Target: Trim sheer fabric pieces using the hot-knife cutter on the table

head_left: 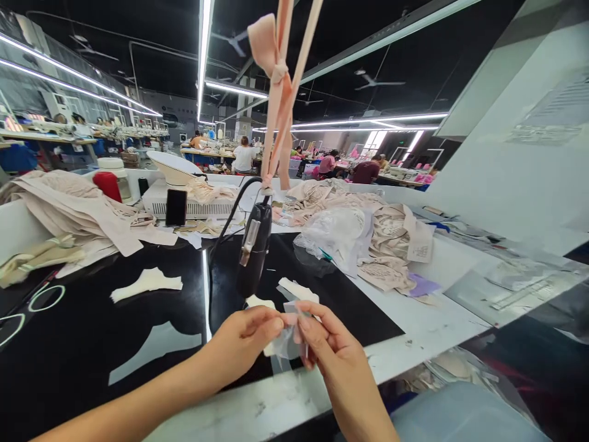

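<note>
My left hand (243, 344) and my right hand (329, 341) meet over the front of a black work mat (83, 344). Both pinch a small, thin, translucent piece of fabric (288, 341) between thumb and fingers. Just beyond my hands a black hand-held tool (254, 248) hangs by peach straps (278, 104) from above, its tip just over cream fabric pieces (298, 288) on the mat.
Another cream cut piece (147, 283) lies on the mat at left. Piles of beige garments (69, 209) and lace pieces (391, 245) cover the table behind. A white machine (184, 196) stands at the back. Other people work at distant tables.
</note>
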Demonstrator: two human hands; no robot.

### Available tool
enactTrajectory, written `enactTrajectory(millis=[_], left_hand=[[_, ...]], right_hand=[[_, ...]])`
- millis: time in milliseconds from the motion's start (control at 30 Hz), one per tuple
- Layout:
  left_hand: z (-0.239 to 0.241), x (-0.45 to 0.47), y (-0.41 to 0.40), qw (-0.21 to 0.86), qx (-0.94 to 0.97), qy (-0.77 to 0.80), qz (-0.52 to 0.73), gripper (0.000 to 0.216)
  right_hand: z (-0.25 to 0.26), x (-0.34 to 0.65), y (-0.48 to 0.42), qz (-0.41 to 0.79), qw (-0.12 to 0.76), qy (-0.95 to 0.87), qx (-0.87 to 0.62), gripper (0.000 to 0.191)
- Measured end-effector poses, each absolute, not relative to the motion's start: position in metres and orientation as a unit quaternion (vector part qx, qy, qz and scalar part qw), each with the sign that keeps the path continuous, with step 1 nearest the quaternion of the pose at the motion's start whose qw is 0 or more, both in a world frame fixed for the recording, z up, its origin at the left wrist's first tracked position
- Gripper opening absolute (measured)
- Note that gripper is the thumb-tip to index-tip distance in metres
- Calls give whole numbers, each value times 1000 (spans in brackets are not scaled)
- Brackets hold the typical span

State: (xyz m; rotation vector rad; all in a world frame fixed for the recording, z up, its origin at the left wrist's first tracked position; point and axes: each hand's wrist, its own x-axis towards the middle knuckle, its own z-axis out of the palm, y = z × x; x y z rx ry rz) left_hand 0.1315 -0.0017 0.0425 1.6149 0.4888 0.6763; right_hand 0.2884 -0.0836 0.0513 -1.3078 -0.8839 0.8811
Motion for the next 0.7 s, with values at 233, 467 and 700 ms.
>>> enactTrajectory(millis=[233,467,700], left_hand=[[45,104,-15,767,526,183,320,36],[40,54,-16,690,600,309,263,22],[53,13,-14,629,638,384,223,13]], right_hand=[[43,238,-78,451,652,-319,-519,54],[39,211,-73,562,649,-231,-457,50],[36,203,-62,567,627,-253,-470,47]])
